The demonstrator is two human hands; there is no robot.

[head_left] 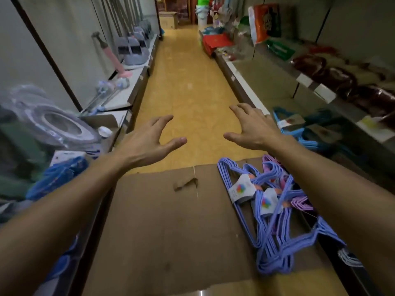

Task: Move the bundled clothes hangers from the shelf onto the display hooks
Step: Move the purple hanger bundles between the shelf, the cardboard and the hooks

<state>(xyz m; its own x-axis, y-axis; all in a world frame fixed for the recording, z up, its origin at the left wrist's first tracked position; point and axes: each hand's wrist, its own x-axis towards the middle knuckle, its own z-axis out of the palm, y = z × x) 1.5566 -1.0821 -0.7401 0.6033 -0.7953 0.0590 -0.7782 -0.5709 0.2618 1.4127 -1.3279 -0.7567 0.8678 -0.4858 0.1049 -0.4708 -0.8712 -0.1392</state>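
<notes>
Both hands are held out above the cardboard sheet, fingers spread: the left hand and right hand each have a released grip, grasping nothing. The purple hanger bundles lie on the cardboard's right part, below the right forearm.

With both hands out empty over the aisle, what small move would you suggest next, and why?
Probably swing the right hand right and down to the blue hanger bundle on the low shelf. Both hands are open and empty, the left hand included, and that bundle lies nearest the right fingers.
</notes>
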